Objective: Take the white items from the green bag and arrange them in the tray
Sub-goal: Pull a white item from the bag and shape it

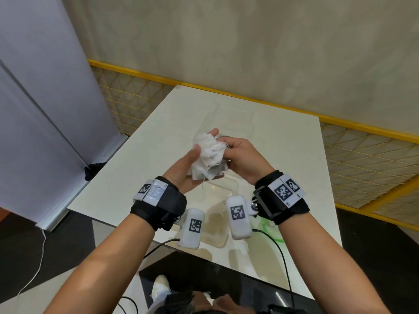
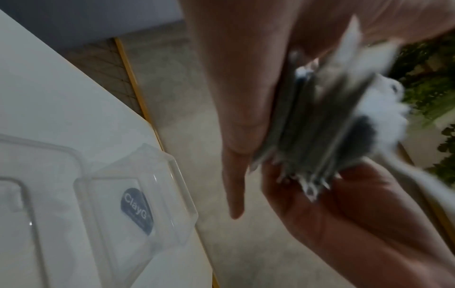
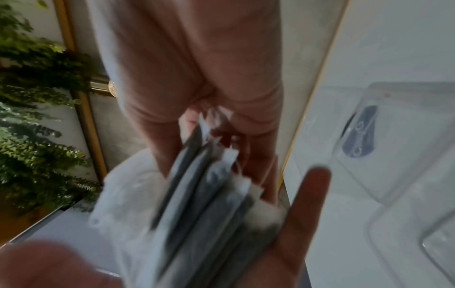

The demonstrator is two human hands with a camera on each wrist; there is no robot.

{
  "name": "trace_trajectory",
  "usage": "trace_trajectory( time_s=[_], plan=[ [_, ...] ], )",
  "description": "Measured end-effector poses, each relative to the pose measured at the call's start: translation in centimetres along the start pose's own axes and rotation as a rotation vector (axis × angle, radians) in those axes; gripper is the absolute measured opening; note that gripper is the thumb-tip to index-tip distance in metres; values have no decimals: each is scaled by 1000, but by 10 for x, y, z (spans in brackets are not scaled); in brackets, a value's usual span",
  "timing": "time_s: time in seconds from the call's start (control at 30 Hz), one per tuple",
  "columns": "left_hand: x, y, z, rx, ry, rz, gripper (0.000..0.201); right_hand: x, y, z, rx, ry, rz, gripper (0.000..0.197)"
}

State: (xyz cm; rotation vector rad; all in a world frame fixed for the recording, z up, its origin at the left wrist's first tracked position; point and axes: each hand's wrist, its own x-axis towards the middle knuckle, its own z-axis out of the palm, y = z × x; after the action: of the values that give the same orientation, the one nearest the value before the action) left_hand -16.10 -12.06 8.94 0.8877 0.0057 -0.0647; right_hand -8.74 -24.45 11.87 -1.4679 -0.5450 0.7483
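A: Both hands were together over the near end of the clear tray (image 1: 229,114). The left hand (image 1: 181,171) cupped a bundle of white items (image 1: 209,156) from beneath, thumb against its side; the right hand (image 1: 243,156) pinched the same bundle from the 3 o'clock side. The bundle was held in the air above the surface (image 1: 283,155), not in the tray.

B: Risks from here?

A: My judgement: the bundle looked loose, flat pieces fanned at the lower edge with threads trailing. If the right hand drew one piece out, its neighbours could drag along and drop outside the tray, or land in a heap rather than arranged. The tray looked light, so a knock from a hand might slide it across the glossy surface.

B: And the green bag (image 1: 271,227)?

A: Only a green-tinted, translucent patch showed at 5 o'clock from the bundle, mostly behind the right wrist. I could not tell whether anything remained inside.

B: What else was unclear?

A: Both wrist views were motion-blurred. The left wrist view showed stacked edges of the white items (image 2: 317,124) between the palms, but no count was possible. The right wrist view showed the same stack (image 3: 204,196), with something pale and translucent beside it that I could not identify. Being transparent, the tray (image 2: 138,194) had hard-to-trace compartment walls; a dark label on it was only partly legible.
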Motion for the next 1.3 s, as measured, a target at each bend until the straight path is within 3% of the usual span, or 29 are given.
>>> trace_trajectory(
  time_s=[0.13, 0.23, 0.33, 0.4, 0.57, 0.73, 0.87, 0.97, 1.03, 1.2, 1.3],
  plan=[
    [2, -4, -3, 33, 163, 39, 70, 10, 4, 14, -97, 114, -11, 19],
    [-1, 1, -11, -47, 263, 33, 39, 20, 15, 22, -426, 249, -161, 32],
    [-5, 5, -21, -32, 338, -16, 30, 24, 21, 34, -686, 264, -422, 47],
    [-8, 10, -27, -9, 317, -38, 44, 28, 24, 39, -689, 175, -512, 48],
    [-19, 23, -52, 37, 245, -48, 45, 46, 16, 46, -464, 189, -364, 39],
    [-19, 39, -71, 47, 315, -109, 22, 62, 17, 60, -433, 164, -237, 36],
    [-16, 46, -84, -6, 373, -150, 22, 73, 24, 78, -767, 216, -355, 47],
    [-16, 48, -94, -58, 382, -139, 17, 80, 30, 85, -931, 230, -503, 43],
    [-17, 50, -101, -88, 390, -126, 22, 86, 31, 88, -853, 261, -495, 37],
    [-14, 61, -116, -142, 451, -192, 21, 96, 25, 87, -532, 351, -296, 18],
    [-9, 67, -130, -75, 522, -206, 20, 97, 16, 79, -414, 322, -206, 21]
  ],
)
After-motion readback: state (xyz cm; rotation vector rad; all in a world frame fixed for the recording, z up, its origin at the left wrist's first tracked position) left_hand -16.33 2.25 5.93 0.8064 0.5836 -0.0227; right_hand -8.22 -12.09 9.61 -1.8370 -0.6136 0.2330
